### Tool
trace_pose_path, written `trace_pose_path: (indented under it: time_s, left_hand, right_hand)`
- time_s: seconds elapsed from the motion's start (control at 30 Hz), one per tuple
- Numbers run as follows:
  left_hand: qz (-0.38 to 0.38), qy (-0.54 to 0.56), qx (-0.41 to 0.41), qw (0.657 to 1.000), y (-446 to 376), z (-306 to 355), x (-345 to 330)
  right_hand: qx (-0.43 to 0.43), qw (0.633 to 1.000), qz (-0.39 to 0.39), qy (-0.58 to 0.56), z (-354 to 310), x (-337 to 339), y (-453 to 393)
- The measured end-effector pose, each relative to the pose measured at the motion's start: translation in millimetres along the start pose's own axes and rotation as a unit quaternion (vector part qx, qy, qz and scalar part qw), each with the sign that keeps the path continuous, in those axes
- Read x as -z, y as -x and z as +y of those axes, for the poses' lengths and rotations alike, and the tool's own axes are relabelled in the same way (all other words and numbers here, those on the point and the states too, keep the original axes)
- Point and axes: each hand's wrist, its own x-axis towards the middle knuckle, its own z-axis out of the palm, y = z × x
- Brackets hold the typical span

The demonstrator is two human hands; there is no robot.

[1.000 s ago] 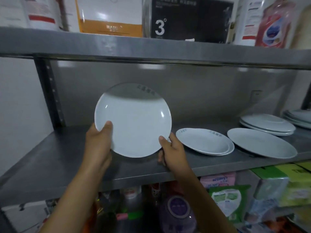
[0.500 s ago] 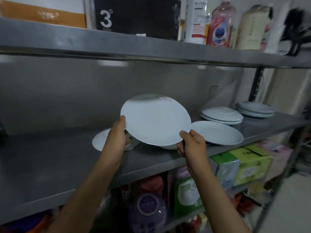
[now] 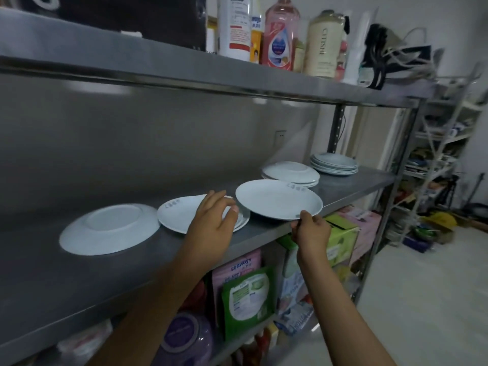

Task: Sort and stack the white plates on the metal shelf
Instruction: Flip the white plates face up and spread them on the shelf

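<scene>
Bottles [image 3: 280, 35] on upper shelf [image 3: 158, 67]; packets [image 3: 247, 294] below plates [image 3: 334, 163].

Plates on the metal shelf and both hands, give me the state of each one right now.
Left plate: upside down, flat on the metal shelf.
Middle plates: upright, stacked.
Front plate: upright, right hand pinches its near rim.
Back stack: upright.
Far stack: upright.
Left hand: open over middle plates.
</scene>
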Motion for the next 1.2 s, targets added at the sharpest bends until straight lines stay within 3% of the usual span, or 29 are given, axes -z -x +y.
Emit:
trace_pose_path:
  time_s: [0.37, 0.87, 1.03, 1.2]
  left_hand:
    - [-0.053, -0.027, -0.025, 0.998, -5, -6, -6]
    - [-0.021, -0.054, -0.025, 0.998, -12, -40, 28]
    - [-0.018, -0.070, -0.051, 0.996, -8, -48, 37]
    - [0.000, -0.084, -0.051, 0.995, 1, -56, 54]
  right_hand:
    - [-0.006, 0.998, 0.033, 0.049, 13, -8, -26]
    - [-0.067, 0.997, 0.040, -0.028, 23, -10, -8]
    - [-0.007, 0.999, 0.048, 0.007, 15, -17, 33]
    - [0.125, 0.988, -0.056, 0.063, -2, -46, 76]
